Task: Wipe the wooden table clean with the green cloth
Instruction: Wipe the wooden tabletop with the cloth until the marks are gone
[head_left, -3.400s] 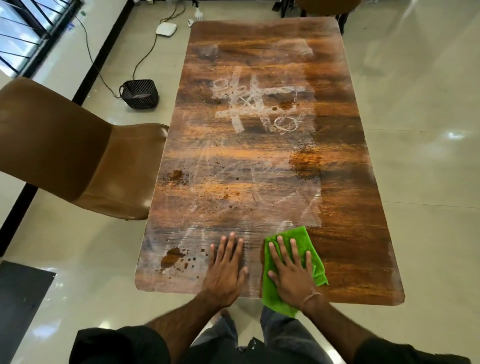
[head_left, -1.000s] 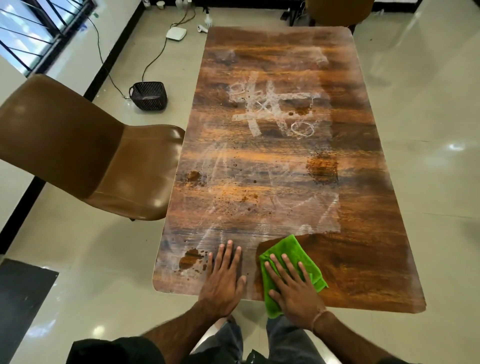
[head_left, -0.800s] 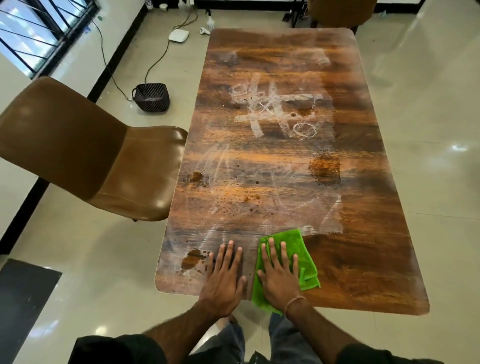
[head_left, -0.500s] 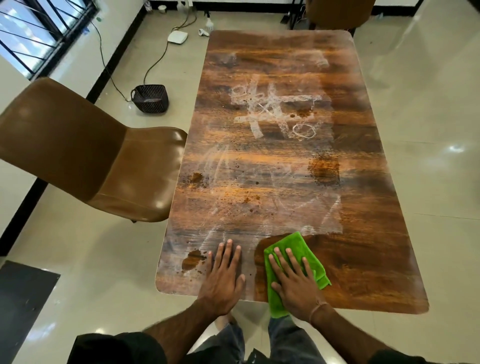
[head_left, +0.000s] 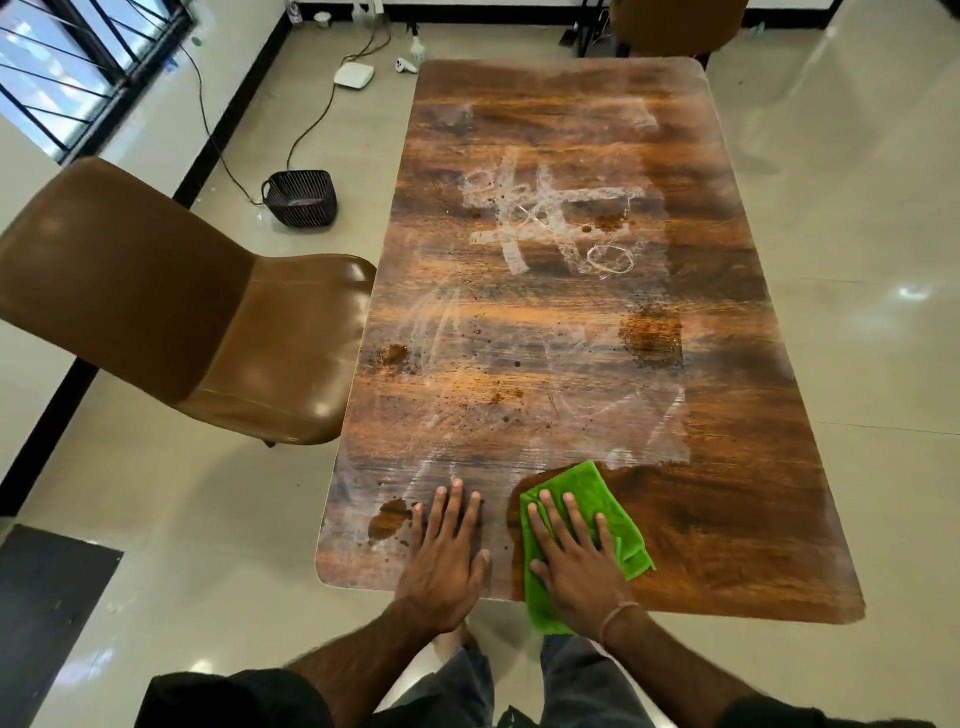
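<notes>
At the lower centre of the frame my right hand (head_left: 576, 561) presses flat, fingers straight, on the crumpled green cloth (head_left: 582, 525), which overhangs the near edge. My left hand (head_left: 447, 556) lies open just beside it on the long brown wooden table (head_left: 727, 519). White chalk scribbles (head_left: 550, 223) fill the upper centre.

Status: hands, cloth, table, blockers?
Left hand flat on table, holding nothing. Right hand pressing green cloth flat at near edge. White smears and brown stains cover most of the top. Chair beside left edge, off the tabletop.

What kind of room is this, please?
Probably an office or meeting room: a long wooden table, a brown padded chair beside it, and a white router-like box with its cable on the glossy tiled floor.
</notes>
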